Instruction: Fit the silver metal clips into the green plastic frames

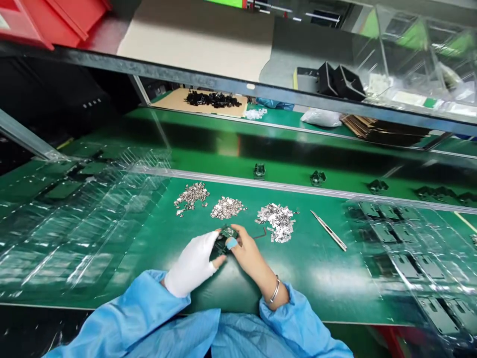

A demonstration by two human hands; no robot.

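Note:
Both my hands close around a small dark green part (228, 232) just above the green bench. My left hand (196, 261), in a white glove with bare fingertips, grips its left side. My right hand (248, 253), with blue tape on a finger, holds its right side. Fingers hide much of the part. Beside my right hand a dark L-shaped hex key (262, 232) shows; whether it touches the hand I cannot tell. Beyond my hands are a left pile of small metal pieces (192, 196), a middle pile (227, 207) and a right pile of flat silvery pieces (278, 221).
A silvery pen-like tool (328, 230) lies to the right. Clear plastic trays (93, 223) stand at left; more trays at right hold green plates (404, 266). Several dark green assemblies (259, 171) sit behind the metal rail (298, 188). A shelf (208, 69) crosses overhead.

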